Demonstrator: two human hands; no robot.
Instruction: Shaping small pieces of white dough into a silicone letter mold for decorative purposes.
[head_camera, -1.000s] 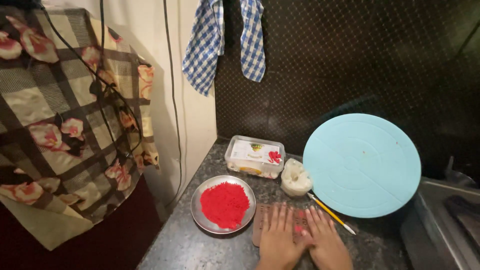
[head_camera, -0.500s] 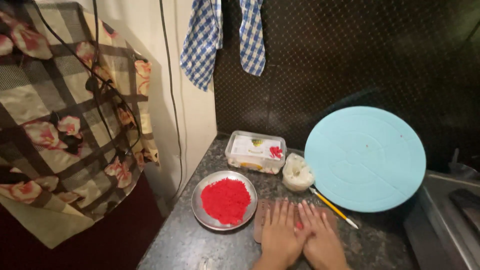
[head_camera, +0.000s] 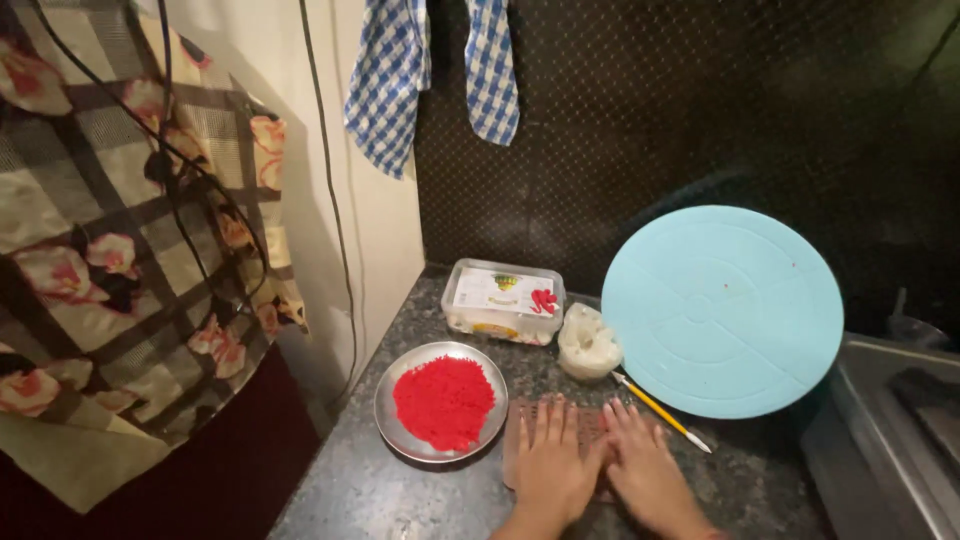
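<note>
Both hands are laid flat, palms down and fingers spread, side by side on a flat brownish slab (head_camera: 590, 420) at the near edge of the dark speckled counter (head_camera: 350, 490). Left hand (head_camera: 549, 470) covers the slab's left half and right hand (head_camera: 648, 470) its right half, the inner edges of the two hands touching or nearly so. Nothing is pinched or gripped; the fingers of both hands are pointed away from the body, toward the back wall. What the slab is made of cannot be told, since most of it is hidden beneath the palms; its long axis is seen to run left to right, across the line of the fingers. Just left of the slab, nearest the left hand, a round metal plate (head_camera: 392, 425) heaped with red crumbs (head_camera: 444, 400) is set. Beyond the fingertips, a white lump in a small cup (head_camera: 588, 343) and a clear lidded box (head_camera: 503, 300) are placed, the box nearer the wall. A yellow pencil-like stick (head_camera: 660, 412) lies aslant just right of the right hand's fingertips, its far end under the rim of a pale blue round turntable (head_camera: 722, 310) leaned against the dark backsplash. A blue checked cloth (head_camera: 392, 80) is hung above, and a metal sink (head_camera: 890, 420) is seen at far right.
</note>
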